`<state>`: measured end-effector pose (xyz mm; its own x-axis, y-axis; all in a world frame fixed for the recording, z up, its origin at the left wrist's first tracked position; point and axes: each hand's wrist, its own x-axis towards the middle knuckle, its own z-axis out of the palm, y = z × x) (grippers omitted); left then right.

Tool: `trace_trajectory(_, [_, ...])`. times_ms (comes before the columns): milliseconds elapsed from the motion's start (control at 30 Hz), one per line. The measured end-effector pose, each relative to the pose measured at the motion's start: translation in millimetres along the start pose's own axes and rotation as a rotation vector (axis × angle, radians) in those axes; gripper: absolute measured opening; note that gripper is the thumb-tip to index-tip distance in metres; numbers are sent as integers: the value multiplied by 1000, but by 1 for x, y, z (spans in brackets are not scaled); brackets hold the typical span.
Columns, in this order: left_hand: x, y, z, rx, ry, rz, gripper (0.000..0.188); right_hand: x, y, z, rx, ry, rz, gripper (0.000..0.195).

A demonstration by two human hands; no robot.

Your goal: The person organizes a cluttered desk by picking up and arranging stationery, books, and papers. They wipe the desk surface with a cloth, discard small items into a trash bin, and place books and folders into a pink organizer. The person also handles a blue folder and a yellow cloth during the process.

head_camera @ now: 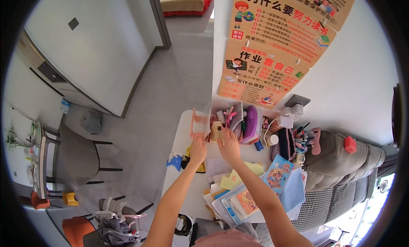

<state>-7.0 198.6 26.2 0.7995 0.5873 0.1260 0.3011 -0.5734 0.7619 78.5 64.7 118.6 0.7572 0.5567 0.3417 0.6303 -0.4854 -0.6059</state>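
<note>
My left hand [198, 149] is at a pink-tinted clear plastic organizer [198, 122] on the desk's far left corner, fingers on its near edge. To its right, my right hand [230, 146] reaches to a cream-coloured booklet or card stack [217, 127], its fingertips at the right side. Whether those fingers grip it is hard to see. Behind the hands, pink pens [229, 114] and a purple plastic case [252, 124] stand packed in a row against the wall. A blue-and-white packet [174, 160] and a black-and-yellow item [200, 167] lie near my left wrist.
The white desk [179, 189] carries loose papers and books [236, 202], a blue illustrated booklet [278, 173] and a white bottle [272, 140]. A charger with a cable [285, 121] plugs into the wall. Posters [265, 61] hang above. Beyond the right side is a grey sofa [338, 157].
</note>
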Motion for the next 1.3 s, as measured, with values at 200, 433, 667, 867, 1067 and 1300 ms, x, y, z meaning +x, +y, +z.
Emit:
trace_trajectory(200, [17,56,-21,-151,169,46,54,56,5,31,-402,-170,134,42])
trace_trajectory(433, [39,46,-14,-291,190,-89,33,57,1,25,-423,-303,165,46])
trace_trajectory(667, [9,48,-79,-287,560,-152,17,-6,8,-76,52,-342,143,58])
trace_trajectory(867, [-44,94,-104,-903,143,-345,29,-55,121,-132,294,-1077,235,57])
trace_trajectory(1067, [-119,85,-32,-1201,-836,-343,40,-26,92,-139,-7,-1019,200,34])
trace_trajectory(1300, [-140,64,22,-260,-681,-217,35,60,39,-15,34,-263,-344,24])
